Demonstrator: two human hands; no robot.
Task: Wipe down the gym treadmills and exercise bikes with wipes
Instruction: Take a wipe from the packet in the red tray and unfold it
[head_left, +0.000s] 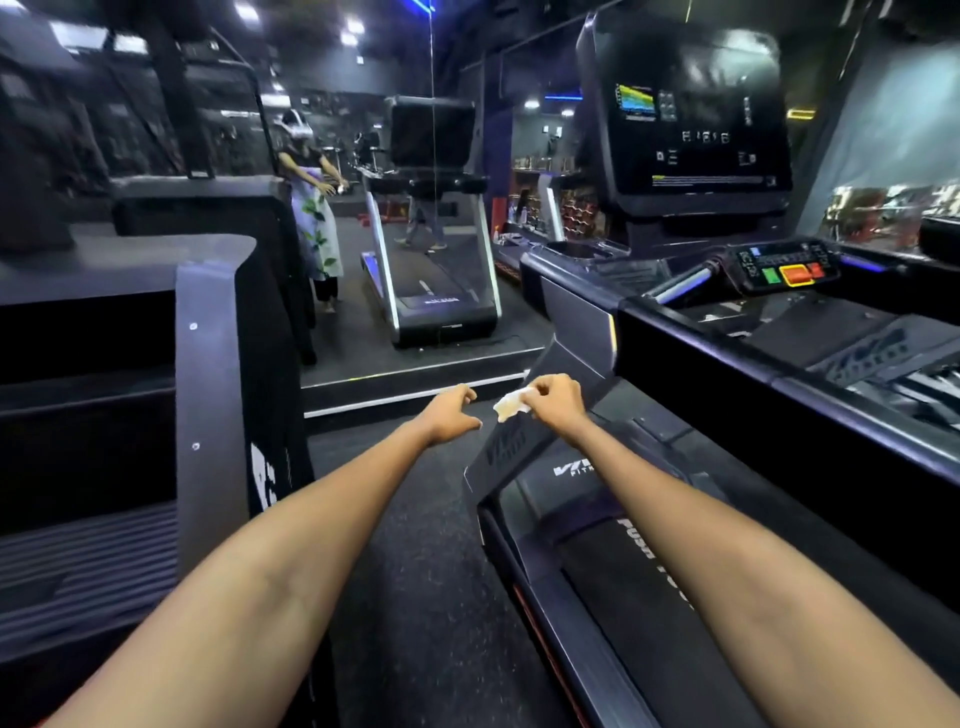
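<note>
A dim gym interior: dark speckled rubber flooring (415, 597) runs below the grip, ending at a raised step with a pale edge (415, 397) just beyond it. Farther ahead, a wall mirror (431, 208) reflects the room. White ceiling spotlights (349, 31) and blue neon strips (563, 96) glow high above, while a black padded bench (130, 270) stands far left.

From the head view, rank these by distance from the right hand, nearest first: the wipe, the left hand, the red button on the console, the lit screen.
1. Wipe: pinched in the right hand itself.
2. Left hand: just beside it, to its left, empty.
3. Red button: up and to the right, on the console.
4. Screen: above the console, farthest.
</note>
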